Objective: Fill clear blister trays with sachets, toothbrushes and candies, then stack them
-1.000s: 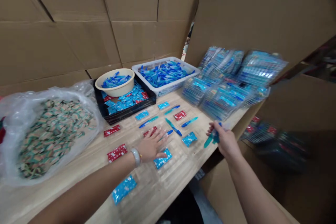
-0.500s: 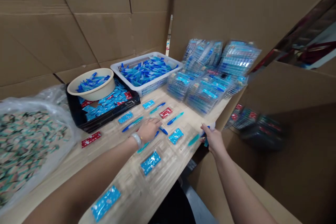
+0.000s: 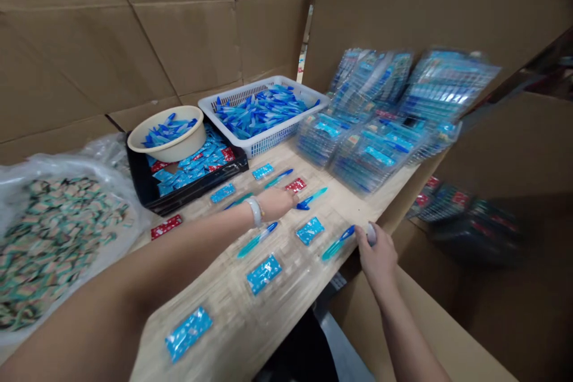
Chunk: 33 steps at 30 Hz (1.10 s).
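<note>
Pale wood desk [image 3: 286, 310], cardboard walls [image 3: 179, 30]. Left grip [image 3: 278, 202] flat and spread beside glossy red packet [image 3: 296, 184]; right grip [image 3: 378, 248] curled on slim blue pen [image 3: 338, 242].

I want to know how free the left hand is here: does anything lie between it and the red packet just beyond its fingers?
Nothing visible does. The left hand lies flat on the wooden table, its fingertips almost at the red packet. A blue pen lies just right of that gap, not across it.
</note>
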Motion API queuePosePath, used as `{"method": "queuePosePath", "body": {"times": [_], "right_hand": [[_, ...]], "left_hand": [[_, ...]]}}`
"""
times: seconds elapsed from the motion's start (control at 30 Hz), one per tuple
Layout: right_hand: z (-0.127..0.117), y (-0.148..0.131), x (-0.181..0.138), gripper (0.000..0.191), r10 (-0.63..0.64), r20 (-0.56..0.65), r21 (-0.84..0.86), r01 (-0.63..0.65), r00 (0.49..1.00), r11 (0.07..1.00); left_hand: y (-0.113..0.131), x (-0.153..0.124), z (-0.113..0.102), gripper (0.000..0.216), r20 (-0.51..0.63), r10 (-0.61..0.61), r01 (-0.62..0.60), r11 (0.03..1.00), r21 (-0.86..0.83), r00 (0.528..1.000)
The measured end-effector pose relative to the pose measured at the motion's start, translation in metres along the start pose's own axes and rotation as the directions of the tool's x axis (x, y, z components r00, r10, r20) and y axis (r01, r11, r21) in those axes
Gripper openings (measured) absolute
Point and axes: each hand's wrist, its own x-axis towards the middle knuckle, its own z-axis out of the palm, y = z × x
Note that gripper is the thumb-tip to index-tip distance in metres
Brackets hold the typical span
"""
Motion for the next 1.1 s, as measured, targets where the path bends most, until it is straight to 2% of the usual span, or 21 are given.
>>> {"method": "queuePosePath", "body": {"times": [0.07,0.13,0.2,0.3,0.4,0.47,0.53,0.6,0.67,0.7,0.77,0.8,0.87,0.93,0.97,1.03,1.07,1.1], "right_hand": [[0.0,0.004,-0.005,0.062,-0.058,0.01,0.003,0.058,0.998,0.998],[0.003,0.007,-0.008,0.062,-0.114,0.066,-0.033,0.116,0.991,0.993],[0.009,0.008,-0.009,0.063,-0.142,0.118,-0.077,0.152,0.983,0.985],[0.015,0.007,-0.009,0.064,-0.149,0.133,-0.119,0.165,0.98,0.979],[0.011,0.002,-0.011,0.066,-0.174,0.103,-0.129,0.187,0.979,0.974],[0.003,-0.008,-0.014,0.063,-0.219,0.052,-0.084,0.223,0.974,0.971],[-0.005,-0.025,-0.019,0.054,-0.315,-0.013,0.021,0.315,0.949,0.949],[-0.01,-0.05,-0.026,0.042,-0.421,-0.059,0.184,0.425,0.905,0.886],[-0.009,-0.084,-0.038,0.033,-0.471,-0.056,0.375,0.456,0.88,0.807],[-0.006,-0.103,-0.046,0.031,-0.473,-0.014,0.467,0.424,0.881,0.776],[0.006,-0.142,-0.069,0.03,-0.477,0.143,0.61,0.303,0.867,0.733],[0.015,-0.161,-0.083,0.03,-0.495,0.244,0.656,0.234,0.834,0.718],[0.036,-0.19,-0.109,0.033,-0.554,0.425,0.704,0.124,0.716,0.7],[0.06,-0.209,-0.125,0.038,-0.595,0.524,0.71,0.072,0.61,0.7],[0.071,-0.215,-0.127,0.041,-0.6,0.545,0.704,0.068,0.585,0.707],[0.09,-0.221,-0.118,0.049,-0.592,0.537,0.682,0.103,0.601,0.724],[0.096,-0.222,-0.107,0.051,-0.589,0.51,0.671,0.138,0.627,0.728],[0.102,-0.224,-0.094,0.051,-0.587,0.477,0.658,0.177,0.654,0.732]], "left_hand": [[0.02,-0.026,-0.009,0.021,-0.122,-0.043,0.034,0.996,-0.079,0.992],[0.05,-0.057,-0.006,0.021,-0.13,-0.086,0.064,0.984,-0.167,0.988],[0.084,-0.085,0.013,0.018,-0.042,-0.145,0.131,0.964,-0.23,0.989],[0.123,-0.109,0.058,0.017,0.053,-0.306,0.307,0.899,-0.311,0.95],[0.139,-0.111,0.093,0.026,-0.003,-0.409,0.389,0.87,-0.304,0.913],[0.142,-0.11,0.103,0.03,-0.082,-0.416,0.38,0.881,-0.281,0.905],[0.143,-0.114,0.104,0.032,-0.166,-0.411,0.357,0.891,-0.28,0.896],[0.141,-0.125,0.099,0.036,-0.245,-0.43,0.345,0.881,-0.325,0.869],[0.134,-0.139,0.089,0.042,-0.309,-0.495,0.346,0.835,-0.428,0.812],[0.129,-0.147,0.083,0.047,-0.335,-0.542,0.343,0.796,-0.498,0.771],[0.115,-0.163,0.07,0.054,-0.369,-0.633,0.3,0.7,-0.648,0.681],[0.107,-0.17,0.064,0.053,-0.379,-0.667,0.262,0.654,-0.709,0.641],[0.085,-0.186,0.056,0.043,-0.394,-0.71,0.2,0.596,-0.778,0.583],[0.057,-0.203,0.054,0.032,-0.411,-0.744,0.222,0.588,-0.778,0.527],[0.042,-0.213,0.055,0.03,-0.418,-0.764,0.277,0.593,-0.756,0.492],[0.01,-0.232,0.062,0.029,-0.42,-0.79,0.438,0.602,-0.668,0.447],[-0.005,-0.242,0.066,0.029,-0.411,-0.794,0.52,0.606,-0.602,0.448],[-0.018,-0.25,0.072,0.031,-0.394,-0.79,0.587,0.613,-0.529,0.469]]}}
